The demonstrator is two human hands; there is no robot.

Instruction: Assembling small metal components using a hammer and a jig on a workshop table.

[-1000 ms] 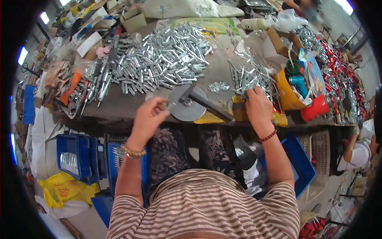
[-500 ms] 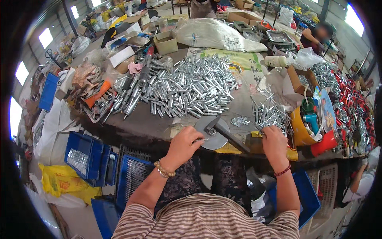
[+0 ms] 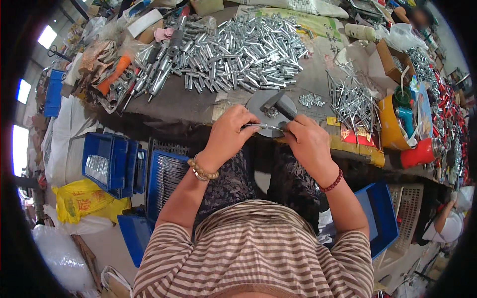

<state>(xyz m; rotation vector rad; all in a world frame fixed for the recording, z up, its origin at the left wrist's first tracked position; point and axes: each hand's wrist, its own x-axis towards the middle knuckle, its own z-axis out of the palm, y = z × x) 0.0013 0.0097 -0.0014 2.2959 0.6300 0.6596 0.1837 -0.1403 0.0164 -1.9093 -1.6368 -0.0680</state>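
My left hand [image 3: 227, 133] pinches a short silver metal tube [image 3: 259, 125] between thumb and fingertips. Facing it, my right hand [image 3: 310, 145] is closed on a thin metal rod [image 3: 277, 128], whose end is at or against the tube; whether it sits inside is too small to tell. Just beyond my hands lies a round grey metal plate [image 3: 255, 103], with a hammer [image 3: 282, 106] resting on it and a few small metal pieces [image 3: 272, 112] beside the hammer head.
Silver metal tubes [image 3: 243, 54] are heaped at the table's middle. Thin rods [image 3: 351, 99] and small metal parts [image 3: 311, 101] lie to the right, by a yellow container [image 3: 393, 121]. Blue trays [image 3: 166, 181] of metal rods stand below left. Another person [image 3: 442, 223] is at the right.
My right hand has moved left from the rod pile, bringing a thin rod to the tube in my left hand. The view has tipped down toward my body.
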